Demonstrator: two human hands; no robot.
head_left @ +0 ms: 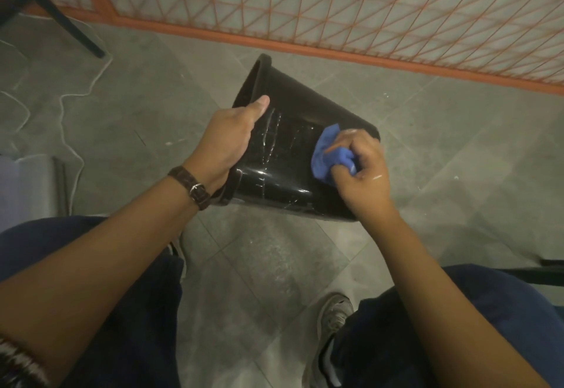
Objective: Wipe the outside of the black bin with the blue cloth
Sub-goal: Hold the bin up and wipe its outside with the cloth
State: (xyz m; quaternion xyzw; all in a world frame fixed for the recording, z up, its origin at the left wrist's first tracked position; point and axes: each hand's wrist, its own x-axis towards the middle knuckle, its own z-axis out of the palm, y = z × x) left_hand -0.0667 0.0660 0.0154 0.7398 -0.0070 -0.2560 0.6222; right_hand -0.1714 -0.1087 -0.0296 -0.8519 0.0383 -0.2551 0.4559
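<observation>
While the left hand holds the black bin, the right hand, clutching the blue cloth, wipes; white streaks likely next.

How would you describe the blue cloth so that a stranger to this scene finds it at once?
Find the black bin held tilted above the grey floor, before the orange lattice panel. Near its narrow end, the right hand presses a bunched blue cloth on the glossy wall. It is the only blue thing touching the bin.
</observation>
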